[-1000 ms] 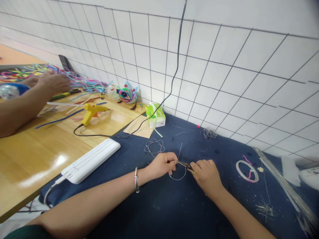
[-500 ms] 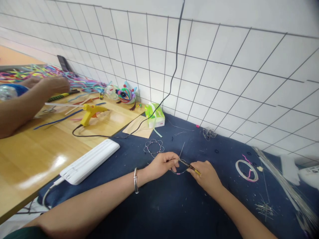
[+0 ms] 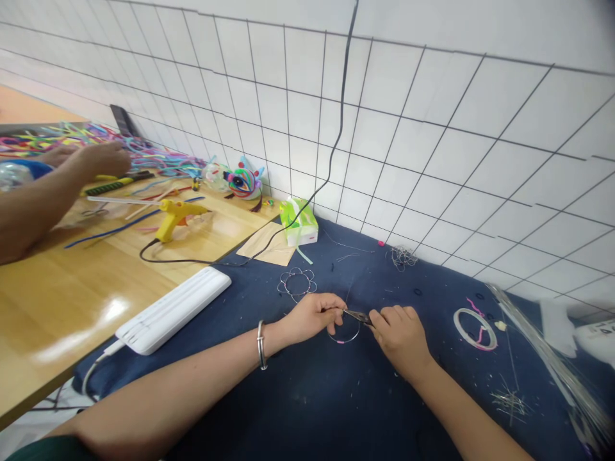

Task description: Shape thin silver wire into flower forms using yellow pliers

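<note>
Left hand: the left hand [image 3: 314, 317] pinched a wire ring [image 3: 350, 340] between thumb and fingers.
Right hand: the right hand [image 3: 398, 330] had its fingers clenched around pliers [image 3: 358, 315], whose tips met the ring at the left fingertips.
Wire ring: it hung in the left grip above the dark blue cloth [image 3: 298, 397], a pink piece on its lower curve.
Green-and-white packet: the packet [image 3: 298, 224] sat near the wall; its contents could not be seen.
Clear container: the container [image 3: 216, 176] stood on the wooden table [image 3: 57, 320] beside a multicoloured ball [image 3: 244, 184]; what it held was too small to tell.
White hoop: the hoop [image 3: 460, 331] lay flat on the cloth, a pink strip [image 3: 480, 333] partly inside it.
Flower-shaped wire: the wire piece [image 3: 298, 294] lay just beyond the left hand.
Co-worker: a hand [image 3: 98, 160] was near coloured strips [image 3: 168, 160].
</note>
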`<state>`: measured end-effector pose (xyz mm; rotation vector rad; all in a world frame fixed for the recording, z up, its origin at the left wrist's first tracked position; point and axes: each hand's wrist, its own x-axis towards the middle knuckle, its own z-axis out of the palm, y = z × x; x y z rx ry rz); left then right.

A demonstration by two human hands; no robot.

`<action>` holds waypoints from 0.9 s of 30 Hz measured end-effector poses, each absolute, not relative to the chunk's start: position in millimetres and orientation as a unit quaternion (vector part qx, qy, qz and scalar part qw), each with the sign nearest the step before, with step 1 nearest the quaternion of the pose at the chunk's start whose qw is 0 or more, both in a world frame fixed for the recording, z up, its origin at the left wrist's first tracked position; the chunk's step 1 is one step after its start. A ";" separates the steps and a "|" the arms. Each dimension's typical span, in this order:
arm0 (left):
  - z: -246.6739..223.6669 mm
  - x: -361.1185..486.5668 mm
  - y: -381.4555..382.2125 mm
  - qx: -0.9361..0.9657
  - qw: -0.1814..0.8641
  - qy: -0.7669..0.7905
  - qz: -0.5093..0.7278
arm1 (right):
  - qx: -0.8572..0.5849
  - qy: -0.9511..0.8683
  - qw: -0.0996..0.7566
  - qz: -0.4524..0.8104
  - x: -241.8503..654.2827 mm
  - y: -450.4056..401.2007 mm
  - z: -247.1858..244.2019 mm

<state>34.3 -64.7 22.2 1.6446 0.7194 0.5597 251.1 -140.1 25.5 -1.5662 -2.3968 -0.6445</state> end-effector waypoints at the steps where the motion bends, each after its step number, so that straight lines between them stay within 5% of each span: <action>1: 22.2 34.5 -64.8 0.710 0.583 0.312 0.245 | -0.533 -0.814 0.111 -0.206 250.4 -139.5 24.6; 27: 25.6 32.8 -66.6 0.822 0.399 0.306 0.266 | -0.550 -0.819 0.121 -0.106 247.1 -138.5 13.1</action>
